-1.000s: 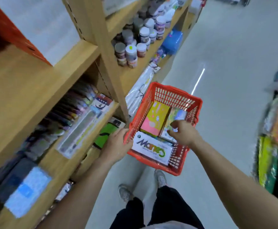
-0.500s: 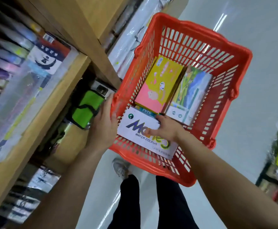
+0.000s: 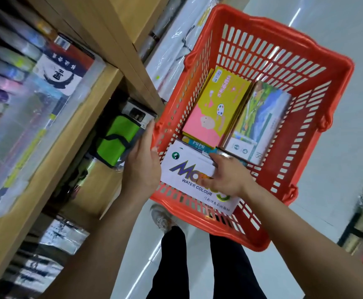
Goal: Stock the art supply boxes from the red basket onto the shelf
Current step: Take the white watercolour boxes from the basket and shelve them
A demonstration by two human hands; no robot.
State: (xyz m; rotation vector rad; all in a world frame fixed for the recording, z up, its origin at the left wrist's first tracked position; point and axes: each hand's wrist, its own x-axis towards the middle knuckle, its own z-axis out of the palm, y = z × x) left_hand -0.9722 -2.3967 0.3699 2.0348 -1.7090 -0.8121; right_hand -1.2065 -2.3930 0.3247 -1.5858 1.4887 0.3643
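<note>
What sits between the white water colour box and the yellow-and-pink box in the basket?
In the head view, a teal-edged box lies between the white water colour box and the yellow-and-pink box, mostly covered by both.

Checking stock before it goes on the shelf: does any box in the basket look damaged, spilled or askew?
No damage or spills visible. The white watercolour box lies crosswise, propped on the red basket wall under the right hand; the yellow-pink box sits skewed.
</note>
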